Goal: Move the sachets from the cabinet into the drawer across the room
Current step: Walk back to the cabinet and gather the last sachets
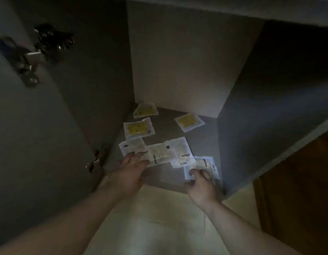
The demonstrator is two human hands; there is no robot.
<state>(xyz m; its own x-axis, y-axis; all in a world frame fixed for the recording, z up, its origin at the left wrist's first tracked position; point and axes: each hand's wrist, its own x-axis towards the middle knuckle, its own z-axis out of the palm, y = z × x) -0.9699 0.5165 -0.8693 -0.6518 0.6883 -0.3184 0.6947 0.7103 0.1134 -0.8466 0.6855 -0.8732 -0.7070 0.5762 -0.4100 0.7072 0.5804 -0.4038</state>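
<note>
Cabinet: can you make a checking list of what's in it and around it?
Surface: grey cabinet floor, dim.
Job's things: three yellow sachets at the back; pale sachets overlapping in front.
Clutter: nothing seen.
Hands: left hand flat, fingertips on the pale sachets; right hand curls round the front-right sachet.
Cables: nothing seen.
Surroundings: open door with hinges on the left, pale floor below, wood panel on the right.
</note>
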